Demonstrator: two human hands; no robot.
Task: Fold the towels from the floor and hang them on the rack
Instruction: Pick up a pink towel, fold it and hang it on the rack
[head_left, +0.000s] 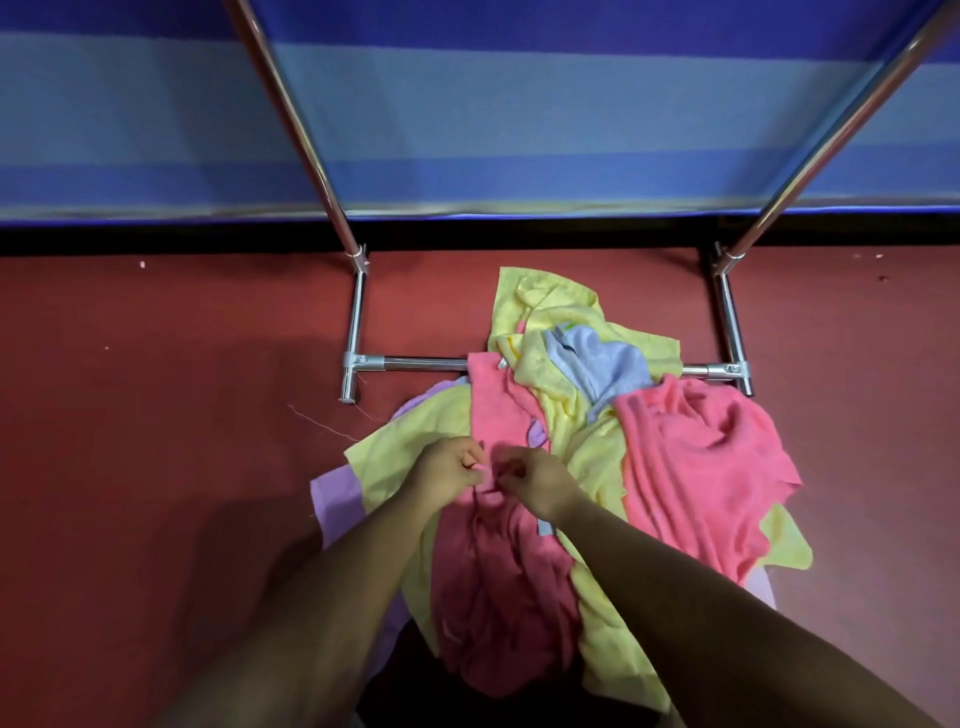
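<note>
A crumpled pink towel (498, 561) is pinched at its far edge by the curled fingers of the left hand (449, 470) and the right hand (535, 480).

- The rack (357, 317) is shiny silver metal all over.
- Behind the rack, the backdrop (519, 104) has broad horizontal stripes of deep blue and pale grey-blue, with a thin yellowish band at its lower edge.
- A black strip (156, 239) runs below the backdrop, behind the rack's feet.
- The floor (156, 364) under the rack is brick red with a few pale specks.
- The pink towel (498, 571), in front of the rack's low crossbar, is plain salmon pink.
- The second pink towel (696, 467), by the rack's right foot, is the same pink.
- The yellow towel (540, 301), across the crossbar, is pale lemon.
- The grey-blue towel (608, 364), on the crossbar, is plain.
- The lilac towel (332, 499), in front of the rack's left foot, is pale purple.
</note>
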